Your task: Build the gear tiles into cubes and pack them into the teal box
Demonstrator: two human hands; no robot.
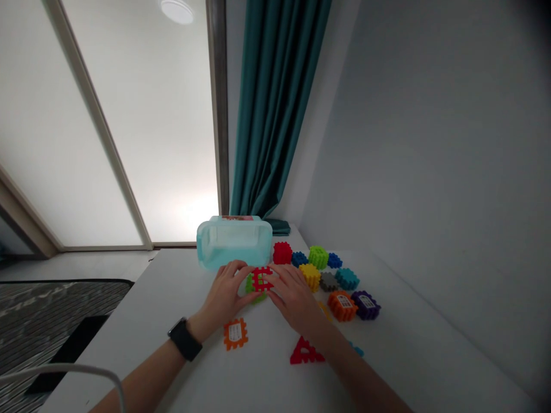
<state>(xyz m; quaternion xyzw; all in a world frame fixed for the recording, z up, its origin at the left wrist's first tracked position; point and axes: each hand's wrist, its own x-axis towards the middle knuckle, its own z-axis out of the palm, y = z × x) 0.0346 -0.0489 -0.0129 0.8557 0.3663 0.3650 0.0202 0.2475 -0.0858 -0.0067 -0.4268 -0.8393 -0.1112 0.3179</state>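
Between my hands is a red notched building tile with window-like openings. My left hand has its thumb and fingers closed at the tile's left side, the wrist wearing a black watch. From the right, my right hand grips the same tile with bent fingers. A green notched tile shows just behind and below the red one; whether the two are joined, I cannot tell. Nearer me, an orange tile lies flat on the white table. A red triangular tile is partly covered by my right forearm.
Stacked tiles stand to the right: red, green, yellow, grey, teal, orange and purple. Behind my hands is a translucent light-blue bin. A white cable crosses the lower left.
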